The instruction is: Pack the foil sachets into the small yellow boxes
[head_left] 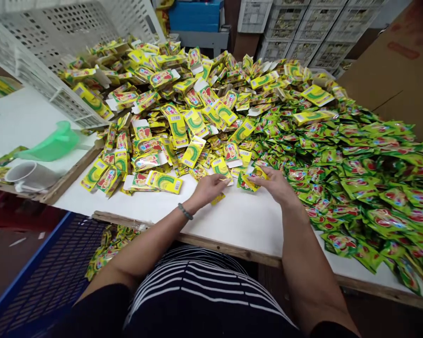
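My left hand (208, 190) is closed on a small yellow box (217, 200), mostly hidden under the fingers, with a white flap showing at the fingertips. A beaded bracelet is on that wrist. To its right, my right hand (275, 185) pinches small foil sachets (252, 181), green and yellow, just above the white tabletop (246, 225). Ahead of both hands lies a heap of yellow cardboard boxes (193, 150), several with white end flaps standing open. Green sachets with red fruit prints (359, 188) are piled to the right.
A white plastic crate (52, 89) lies tipped at the back left, boxes spilling from it. Nearer are a green scoop (52, 143) and a grey-white mug (31, 176). A blue basket (45, 263) holding sachets stands below the wooden table edge. Stacked crates (303, 28) and cardboard (387, 70) stand behind.
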Demonstrator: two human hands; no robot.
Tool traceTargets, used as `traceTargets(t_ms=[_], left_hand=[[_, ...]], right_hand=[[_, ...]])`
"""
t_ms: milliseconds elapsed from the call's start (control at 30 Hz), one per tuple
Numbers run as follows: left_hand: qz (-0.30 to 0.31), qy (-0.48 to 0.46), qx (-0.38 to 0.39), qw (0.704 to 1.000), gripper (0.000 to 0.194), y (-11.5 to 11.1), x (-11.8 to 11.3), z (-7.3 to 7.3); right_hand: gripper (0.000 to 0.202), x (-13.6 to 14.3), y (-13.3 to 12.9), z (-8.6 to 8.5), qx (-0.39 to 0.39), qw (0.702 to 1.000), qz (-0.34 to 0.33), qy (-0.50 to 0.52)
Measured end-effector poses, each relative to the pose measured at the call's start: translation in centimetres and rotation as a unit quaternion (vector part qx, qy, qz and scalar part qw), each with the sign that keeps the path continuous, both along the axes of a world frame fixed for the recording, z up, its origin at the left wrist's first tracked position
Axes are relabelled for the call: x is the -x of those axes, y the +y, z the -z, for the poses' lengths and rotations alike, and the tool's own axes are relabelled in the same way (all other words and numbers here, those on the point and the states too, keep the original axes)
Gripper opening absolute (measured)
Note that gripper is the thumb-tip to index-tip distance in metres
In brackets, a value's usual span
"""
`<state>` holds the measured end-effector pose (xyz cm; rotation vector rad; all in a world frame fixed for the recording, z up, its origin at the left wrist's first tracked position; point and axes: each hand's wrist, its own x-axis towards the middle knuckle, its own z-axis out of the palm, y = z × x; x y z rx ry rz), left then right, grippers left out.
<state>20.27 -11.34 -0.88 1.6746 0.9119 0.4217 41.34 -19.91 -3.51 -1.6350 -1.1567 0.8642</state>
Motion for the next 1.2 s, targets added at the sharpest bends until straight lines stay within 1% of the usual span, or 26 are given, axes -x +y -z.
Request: traceTargets(t_ms=[67, 100, 167, 233, 300, 333, 433, 567, 700, 800, 867, 933, 1000, 1067, 1133, 1200], left_hand=[[0.0, -0.085, 0.119, 0.989, 0.027, 0.0, -1.5, 1.0], [-0.007, -0.117, 0.161, 0.98, 0.028, 0.0, -1.9, 1.4], [-0.038, -0.155, 0.208, 0.965, 0.032, -0.1, -2.2, 2.0], [-0.073, -0.171, 0.225, 0.957, 0.037, -0.3, -1.8, 2.1], [-0.089, -0.179, 0.231, 0.952, 0.039, -0.4, -1.2, 2.0], [-0.093, -0.181, 0.23, 0.952, 0.039, -0.5, -0.8, 1.9], [-0.102, -0.176, 0.217, 0.955, 0.041, -0.7, 0.2, 1.8], [-0.091, -0.171, 0.204, 0.959, 0.041, -0.9, 1.3, 2.1], [-0.09, -0.159, 0.19, 0.965, 0.027, -1.0, 2.3, 2.6], [-0.092, -0.117, 0.147, 0.978, 0.016, -0.7, 2.9, 2.7], [-0.073, -0.078, 0.11, 0.988, 0.011, -0.3, 3.1, 2.5], [-0.046, -0.064, 0.105, 0.991, 0.011, -0.1, 3.2, 2.2], [-0.041, -0.082, 0.128, 0.988, 0.018, -0.2, 3.1, 2.0], [-0.04, -0.11, 0.16, 0.98, 0.03, -0.4, 3.1, 1.9], [-0.037, -0.13, 0.183, 0.974, 0.034, -0.6, 3.2, 1.9], [-0.029, -0.138, 0.195, 0.971, 0.042, -0.8, 3.4, 1.9]], right_hand=[[0.043, 1.2, 0.3, -0.6, -0.012, 0.995, -0.051, 0.083], [0.043, 1.8, 0.5, -0.7, -0.019, 0.993, -0.062, 0.103], [0.041, 2.7, 0.9, -0.8, -0.036, 0.994, -0.037, 0.095], [0.041, 3.1, 1.1, -0.8, -0.045, 0.996, 0.007, 0.074], [0.041, 3.1, 1.0, -1.0, -0.042, 0.997, 0.026, 0.06], [0.041, 3.1, 0.9, -1.1, -0.039, 0.998, 0.024, 0.053], [0.039, 3.4, 0.5, -1.4, -0.041, 0.999, -0.013, 0.019], [0.036, 4.7, 0.6, -0.7, -0.03, 0.996, -0.083, -0.017], [0.028, 5.8, 0.9, -0.1, -0.003, 0.992, -0.099, -0.076], [0.026, 6.3, 0.8, -0.6, -0.007, 0.988, -0.116, -0.104], [0.026, 6.5, 0.6, -1.1, -0.022, 0.985, -0.138, -0.104], [0.024, 6.8, 0.5, -1.4, -0.031, 0.98, -0.159, -0.112], [0.025, 7.2, 0.5, -1.3, -0.014, 0.978, -0.156, -0.139], [0.03, 7.5, 0.7, -1.0, 0.012, 0.979, -0.127, -0.158], [0.036, 7.8, 0.9, -0.5, 0.023, 0.985, -0.096, -0.142], [0.041, 8.1, 1.1, -0.1, 0.014, 0.993, -0.075, -0.089]])
